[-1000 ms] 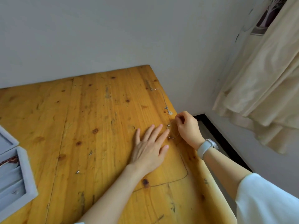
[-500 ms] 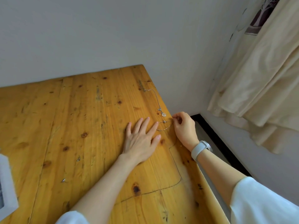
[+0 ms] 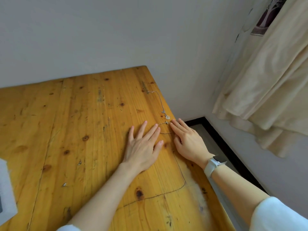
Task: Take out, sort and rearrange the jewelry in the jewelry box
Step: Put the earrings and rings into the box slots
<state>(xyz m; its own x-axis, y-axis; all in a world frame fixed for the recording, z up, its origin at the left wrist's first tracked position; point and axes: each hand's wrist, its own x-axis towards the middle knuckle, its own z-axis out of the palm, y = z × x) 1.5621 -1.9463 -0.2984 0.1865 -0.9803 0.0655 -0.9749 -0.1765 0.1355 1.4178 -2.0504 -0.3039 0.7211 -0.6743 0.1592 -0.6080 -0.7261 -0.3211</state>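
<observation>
Both hands flat, fingers straight, no grip on anything: left hand [image 3: 143, 147] & right hand [image 3: 188, 140] press thin bangle [image 3: 164, 128] just inboard of table [image 3: 66, 114] edge, pendant necklace [image 3: 164, 112] beyond it; careless sweep w/ right hand likely knocks either off edge.

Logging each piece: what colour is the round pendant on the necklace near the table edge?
Pale, milky white pendant on a thin silvery chain, head view.
</observation>
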